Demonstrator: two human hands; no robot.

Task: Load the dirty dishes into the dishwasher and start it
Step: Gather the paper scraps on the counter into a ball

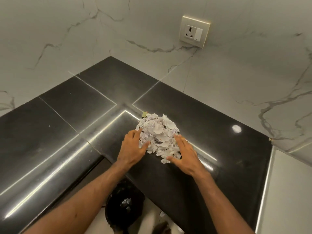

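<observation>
A heap of torn white paper scraps (pixel 158 134) lies on the black stone counter (pixel 76 115), in its inner corner. My left hand (pixel 133 147) rests flat against the heap's left side, fingers spread. My right hand (pixel 185 154) presses on the heap's right side, fingers apart, thumb at the nearest scraps. Neither hand holds anything. No dishes and no dishwasher are in view.
A black bin (pixel 125 208) with a few paper scraps inside stands on the floor below the counter's edge, between my forearms. A wall socket with a switch (pixel 195 32) sits on the marble wall behind. The counter's right end meets a pale surface (pixel 287 191).
</observation>
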